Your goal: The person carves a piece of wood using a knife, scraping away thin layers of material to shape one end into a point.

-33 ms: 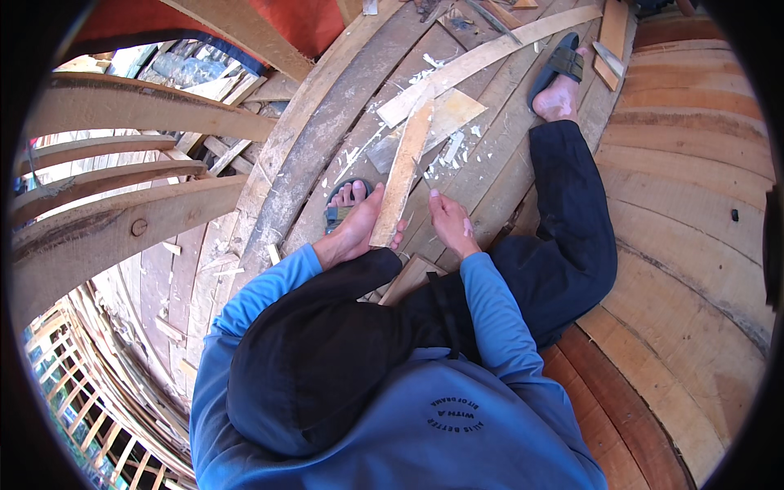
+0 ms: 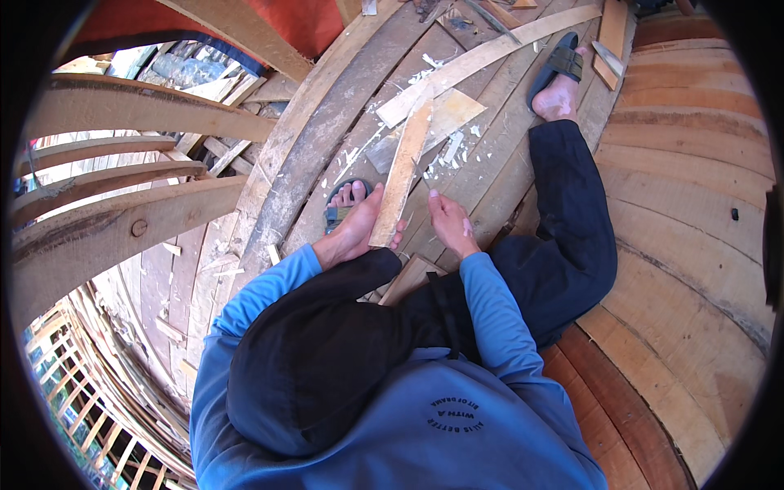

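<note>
My left hand (image 2: 356, 227) is closed around the lower end of a flat, narrow wooden strip (image 2: 406, 167), its fingertips showing past the strip's right edge. The strip slants up and away over a loose pale board (image 2: 445, 122) on the planks. To the right of the strip, my right hand (image 2: 452, 223) is closed in a fist. A thin, dark, blade-like tool (image 2: 424, 172) sticks out from it toward the strip's edge; its handle is hidden in the fingers. Pale wood shavings (image 2: 454, 147) lie scattered on the planks beyond my hands.
A long curved plank (image 2: 498, 59) lies across the floor ahead. Curved wooden ribs (image 2: 147, 106) stand at the left, and a planked wall (image 2: 686, 220) rises at the right. My sandalled feet rest on the floor boards, one foot (image 2: 559, 94) far right. A red cloth (image 2: 220, 24) hangs far left.
</note>
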